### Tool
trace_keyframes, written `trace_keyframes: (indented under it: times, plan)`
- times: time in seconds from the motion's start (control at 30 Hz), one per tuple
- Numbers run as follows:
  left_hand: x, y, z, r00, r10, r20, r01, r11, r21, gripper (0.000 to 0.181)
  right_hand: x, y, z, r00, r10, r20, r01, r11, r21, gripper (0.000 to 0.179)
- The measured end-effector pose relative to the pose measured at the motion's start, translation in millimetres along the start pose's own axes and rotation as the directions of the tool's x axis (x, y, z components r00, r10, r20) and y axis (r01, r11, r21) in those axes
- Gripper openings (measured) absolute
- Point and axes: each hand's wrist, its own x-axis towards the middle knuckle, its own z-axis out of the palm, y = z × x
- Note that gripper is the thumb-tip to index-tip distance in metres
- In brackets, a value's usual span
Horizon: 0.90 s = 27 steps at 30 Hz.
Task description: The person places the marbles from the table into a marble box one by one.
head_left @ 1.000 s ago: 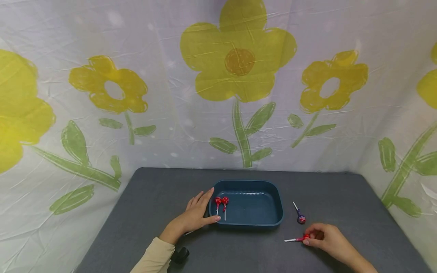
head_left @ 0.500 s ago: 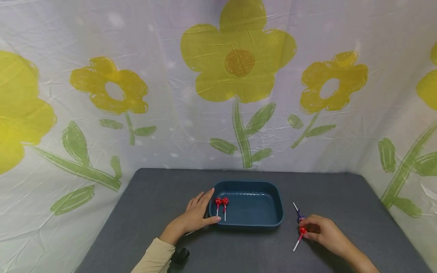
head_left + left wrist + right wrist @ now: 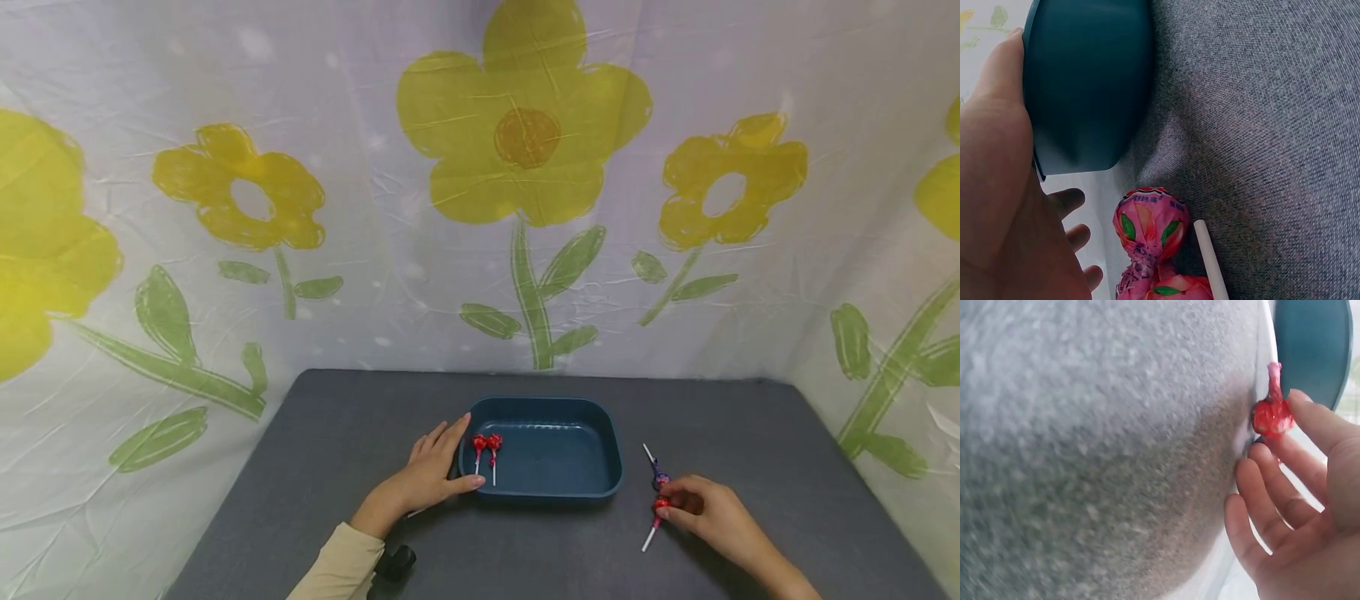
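Observation:
My left hand (image 3: 420, 482) rests against the left end of a dark blue tray (image 3: 558, 458), thumb at the near rim and fingers straight along the side. Inside the tray, at its left, lie two red-wrapped lollipops (image 3: 494, 444) side by side. To the tray's right, my right hand (image 3: 712, 512) pinches the head of a red lollipop (image 3: 1272, 417) between thumb and index finger. Its white stick points toward me. Just beyond it lies a purple-wrapped lollipop (image 3: 660, 480), partly hidden by the fingers.
Below my left palm, pink-wrapped lollipops (image 3: 1150, 219) and a white stick (image 3: 1210, 259) lie on the grey table (image 3: 525, 550). A black object (image 3: 397, 562) is by the left wrist. A flower-printed curtain (image 3: 375, 208) hangs behind the table.
My right hand has moved slightly away from me and turned the red lollipop, so its stick swung from pointing left to pointing toward me. The left hand and tray stay still.

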Motion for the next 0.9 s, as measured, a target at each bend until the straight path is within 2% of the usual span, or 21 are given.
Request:
trace_keyframes:
  times: [0.1, 0.2, 0.5, 0.7, 0.9]
  plan:
    - [-0.2, -0.3, 0.0, 1.000, -0.001, 0.002, 0.001, 1.000, 0.000, 0.102, -0.5, -1, 2, 0.998, 0.055, 0.007, -0.055, 0.998, -0.010, 0.018]
    - [-0.9, 0.2, -0.4, 1.000, 0.002, -0.003, -0.002, 1.000, -0.003, 0.102, -0.6, -3, 2, 0.997, 0.074, 0.026, -0.074, 0.997, -0.008, 0.017]
    - [-0.8, 0.1, 0.6, 1.000, -0.008, -0.007, 0.008, 1.000, 0.002, 0.102, 4.6, -7, -2, 0.997, 0.057, 0.060, -0.059, 0.998, 0.023, 0.019]
    - [0.7, -2.1, 1.9, 1.000, 0.006, -0.019, -0.006, 1.000, -0.013, 0.100, 15.8, -19, -10, 0.999, 0.021, 0.029, -0.022, 0.999, 0.031, 0.021]
    - [1.3, -5.5, 3.9, 1.000, -0.027, -0.006, 0.027, 1.000, 0.009, 0.101, 28.1, -29, -16, 1.000, 0.001, 0.027, -0.001, 1.000, 0.029, 0.022]
